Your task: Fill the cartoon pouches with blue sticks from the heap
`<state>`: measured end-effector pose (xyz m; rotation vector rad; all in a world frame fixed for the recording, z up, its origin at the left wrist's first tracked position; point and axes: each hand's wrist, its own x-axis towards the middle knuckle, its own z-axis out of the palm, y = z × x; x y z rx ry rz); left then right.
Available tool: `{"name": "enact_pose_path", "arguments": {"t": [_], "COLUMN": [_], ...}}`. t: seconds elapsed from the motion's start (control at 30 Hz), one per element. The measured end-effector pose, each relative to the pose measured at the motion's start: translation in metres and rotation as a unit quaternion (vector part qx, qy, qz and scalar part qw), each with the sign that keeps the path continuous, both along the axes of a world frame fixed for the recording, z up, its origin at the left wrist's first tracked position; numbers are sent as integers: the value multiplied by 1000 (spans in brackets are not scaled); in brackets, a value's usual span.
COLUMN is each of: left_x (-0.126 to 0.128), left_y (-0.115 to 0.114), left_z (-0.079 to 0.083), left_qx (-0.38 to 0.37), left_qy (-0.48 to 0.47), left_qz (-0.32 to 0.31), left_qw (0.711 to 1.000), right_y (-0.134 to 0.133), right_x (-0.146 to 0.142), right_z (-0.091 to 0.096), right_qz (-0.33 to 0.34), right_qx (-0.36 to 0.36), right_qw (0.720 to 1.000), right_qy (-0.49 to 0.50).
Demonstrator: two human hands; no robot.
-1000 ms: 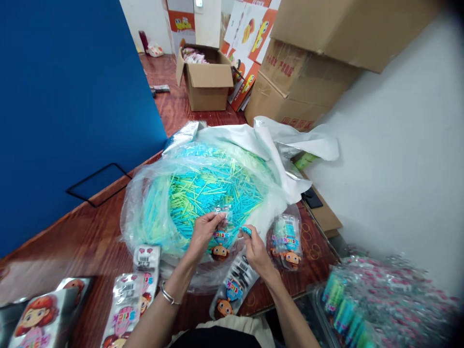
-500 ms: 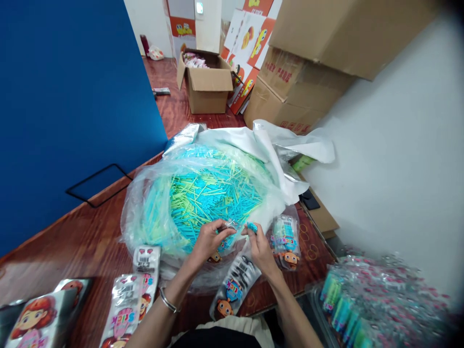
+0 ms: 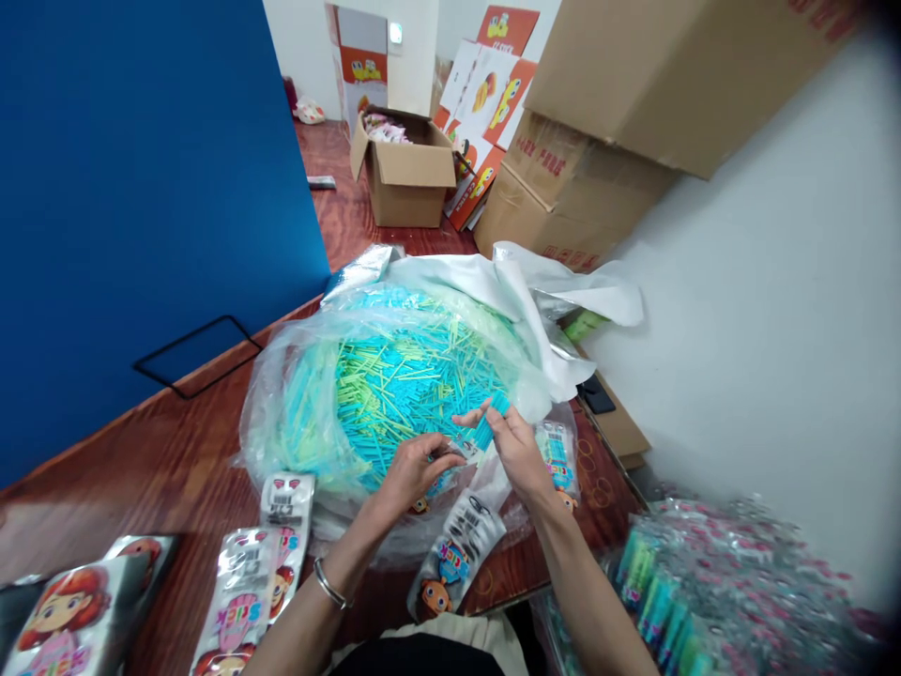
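A big clear plastic bag [image 3: 282, 394] full of loose blue and green sticks [image 3: 408, 376] lies open on the wooden table [image 3: 161, 451]. Over its near edge, my left hand [image 3: 415, 469] holds a small printed pouch [image 3: 461, 448] by its mouth. My right hand [image 3: 517, 446] pinches a bunch of blue sticks [image 3: 489, 427] and has their lower ends at the pouch's mouth. An empty printed pouch with a cartoon face [image 3: 450, 559] lies just below my hands.
Several printed pouches [image 3: 260, 563] lie at the table's front left. A filled pouch [image 3: 559, 455] sits right of my hand, with a heap of filled packs [image 3: 676, 591] at bottom right. Cardboard boxes [image 3: 404, 169] stand on the floor behind; a blue partition [image 3: 141, 188] lines the left.
My left hand has tilted the pouch flatter and lower. My right hand rose and brought the blue sticks to the pouch's mouth. The camera shifted slightly.
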<state>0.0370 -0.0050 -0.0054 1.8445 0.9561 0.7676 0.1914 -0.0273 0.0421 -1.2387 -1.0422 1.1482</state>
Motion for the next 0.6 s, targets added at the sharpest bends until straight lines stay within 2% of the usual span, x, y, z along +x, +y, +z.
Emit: {"name": "enact_pose_path", "arguments": {"t": [0.13,0.3,0.43,0.5,0.6], "left_x": [1,1,1,2,5], "left_y": [-2,-4,-5,-5,-6], "left_z": [-2,-4,-3,-2,-3], "left_qx": [-22,-62,-73,-100,-147], "left_qy": [-20,-55,-69,-93,-133], "left_qz": [0,4,5,25,66], "left_qw": [1000,997,995,990,978], "right_y": [3,6,8,6,-1], "right_x": [-12,-20,-21,-24,-30], "right_z": [0,3,7,6,-1], "right_qz": [20,-19,-15,-35,-105], "right_qx": [15,28,27,27,35], "right_qw": [1000,999,1000,999,994], "right_qy": [6,31,3,-7,-1]}}
